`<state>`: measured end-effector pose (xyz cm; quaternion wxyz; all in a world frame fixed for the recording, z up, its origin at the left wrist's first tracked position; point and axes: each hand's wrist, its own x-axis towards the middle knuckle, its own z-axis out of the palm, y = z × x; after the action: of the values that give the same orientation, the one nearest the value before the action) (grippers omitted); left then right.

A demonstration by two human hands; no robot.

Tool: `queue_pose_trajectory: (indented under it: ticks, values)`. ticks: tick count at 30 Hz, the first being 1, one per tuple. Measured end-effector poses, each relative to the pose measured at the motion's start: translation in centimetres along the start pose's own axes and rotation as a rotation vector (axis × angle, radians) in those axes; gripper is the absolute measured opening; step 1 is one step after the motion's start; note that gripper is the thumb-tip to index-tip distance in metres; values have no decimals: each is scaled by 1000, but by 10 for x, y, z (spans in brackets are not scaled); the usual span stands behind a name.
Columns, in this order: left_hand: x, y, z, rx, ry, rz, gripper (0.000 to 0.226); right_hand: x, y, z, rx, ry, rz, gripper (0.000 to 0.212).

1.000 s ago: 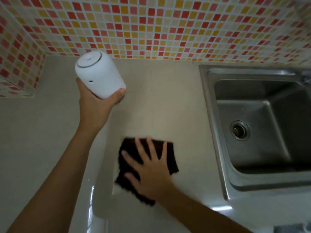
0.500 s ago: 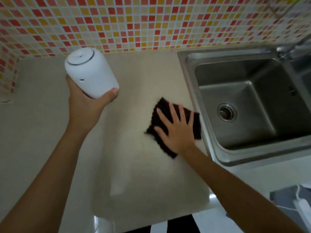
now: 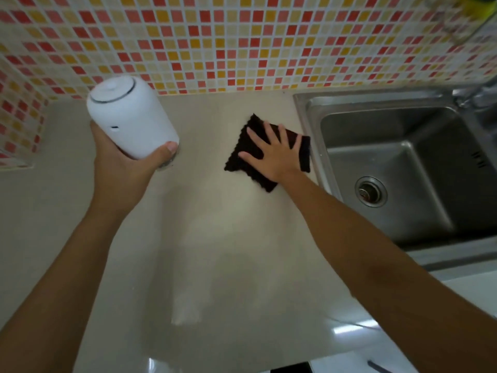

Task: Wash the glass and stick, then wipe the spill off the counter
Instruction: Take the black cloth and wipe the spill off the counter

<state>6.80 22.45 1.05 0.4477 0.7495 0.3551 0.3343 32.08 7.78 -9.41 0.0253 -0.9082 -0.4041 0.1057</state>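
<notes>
Across the lower half of the view, the beige counter (image 3: 220, 265) is spreading out in front of you, running up to the mosaic wall (image 3: 242, 41) at 12 o'clock. A pale, glossy streak is showing on the counter toward 6 o'clock; whether that is wet spill or reflected light, you cannot tell. At 3 o'clock the steel sink (image 3: 398, 168) is sitting sunk into the counter, its drain (image 3: 370, 191) lying near the basin's lower left, and part of a tap (image 3: 476, 96) is showing, blurred, at the sink's far right corner.

At 10 o'clock you are holding a white canister (image 3: 129, 119) above the counter, tilted so its top is leaning toward the wall. Your left hand (image 3: 121, 168) is cupping it from below, the thumb curling round its lower right edge while the other fingers are wrapping out of sight behind it.

Just above centre, toward 1 o'clock, the dark cloth (image 3: 266, 152) is lying flat on the counter, its right edge just beside the sink rim. Your right hand (image 3: 274, 154) is pressing down on it, palm flat, fingers straight and spread wide, fingertips pointing toward 11 o'clock.

Neither the glass nor the stick is appearing in view.
</notes>
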Motion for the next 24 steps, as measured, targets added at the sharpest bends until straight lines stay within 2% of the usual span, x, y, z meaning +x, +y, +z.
queue_pose_trajectory:
  ticks: [3, 5, 7, 9, 11, 13, 16, 18, 20, 24]
  values:
    - [-5, 0, -3, -7, 19, -13, 92, -56, -10, 12, -4, 51, -10, 72]
    - [-4, -2, -3, -6, 9, -22, 94, -120, -34, 31, -17, 120, -118, 73]
    - [-1, -2, -3, -4, 4, -27, 95, -158, -47, 42, -50, 106, -234, 75]
    - [3, -2, -2, 3, 0, -29, 95, -128, -45, 35, -39, 102, -260, 76]
    - [6, -2, -2, 3, -5, -31, 95, -57, -44, 20, -21, 113, -158, 77]
    - [7, -3, -1, 13, -12, -10, 94, 11, -46, 2, -3, -4, 4, 78]
    - [7, -4, 2, 24, -35, 3, 94, 37, -58, 2, -26, -28, 63, 78]
    - [7, -2, 8, 14, -30, -9, 95, -8, -67, 14, -36, -3, -42, 76]
    - [7, 2, 16, -7, -22, -28, 96, -88, -74, 28, 2, 45, -171, 75]
    - [5, 4, 33, -60, -52, -49, 94, -232, -51, 47, -32, -16, -452, 76]
